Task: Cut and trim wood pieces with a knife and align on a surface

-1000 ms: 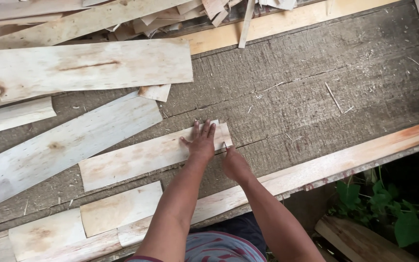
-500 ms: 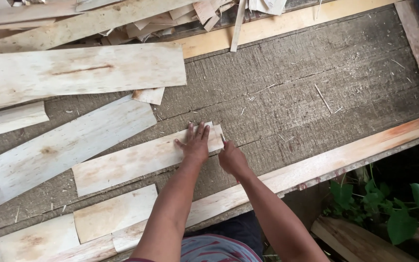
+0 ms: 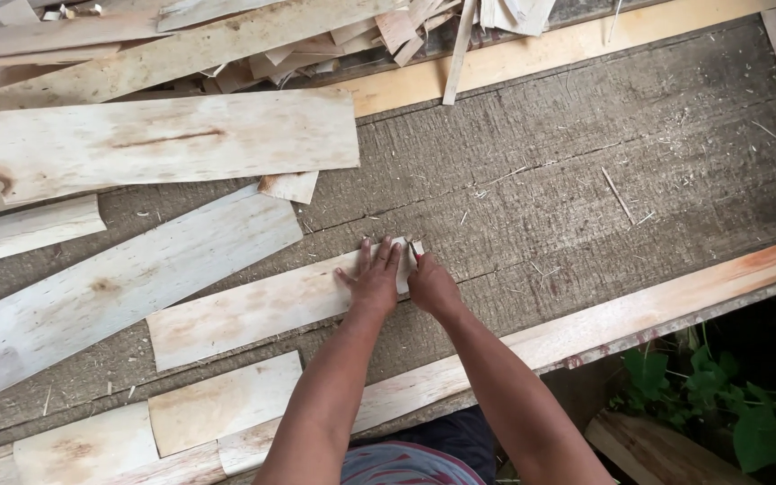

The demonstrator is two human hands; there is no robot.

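Observation:
A pale thin wood veneer strip [image 3: 253, 310] lies slanted on a rough grey worktop [image 3: 586, 180]. My left hand [image 3: 373, 278] presses flat on the strip's right end, fingers spread. My right hand [image 3: 431, 286] sits at that same end, fingers curled over a small tool with a red part at the strip's edge; the tool is mostly hidden.
Larger veneer sheets [image 3: 119, 296] [image 3: 172, 139] lie to the left. More short pieces [image 3: 222, 404] rest along the near wooden rail [image 3: 639, 310]. A heap of scrap strips [image 3: 316, 36] lines the far rail. Green plants [image 3: 720, 395] grow below the bench edge.
Both hands have stayed on the strip's right end; the view has shifted slightly, and my right hand has closed in against the strip's edge.

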